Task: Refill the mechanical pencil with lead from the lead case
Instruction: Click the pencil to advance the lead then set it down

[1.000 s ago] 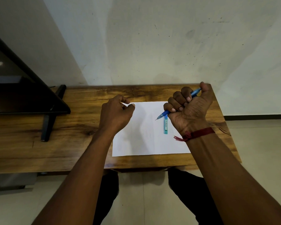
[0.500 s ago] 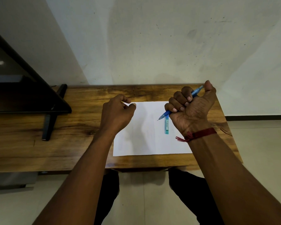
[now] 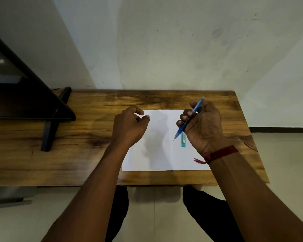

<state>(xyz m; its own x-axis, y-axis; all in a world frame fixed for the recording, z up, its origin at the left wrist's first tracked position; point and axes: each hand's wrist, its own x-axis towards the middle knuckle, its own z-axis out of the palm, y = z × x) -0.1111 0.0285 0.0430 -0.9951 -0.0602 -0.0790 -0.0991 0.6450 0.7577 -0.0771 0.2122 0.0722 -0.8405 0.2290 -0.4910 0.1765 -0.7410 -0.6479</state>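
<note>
R hand (image 3: 205,126) grips pencil (image 3: 189,119); lead case (image 3: 183,140) lies just left of its palm, by tip; L hand (image 3: 128,126) loosely curled, empty

Blue pencil (image 3: 189,119) in the right hand (image 3: 205,124); teal lead case (image 3: 183,141) beside it; white paper (image 3: 164,154) beneath; red thread (image 3: 220,152) on its wrist; brown grained table (image 3: 77,154).
</note>
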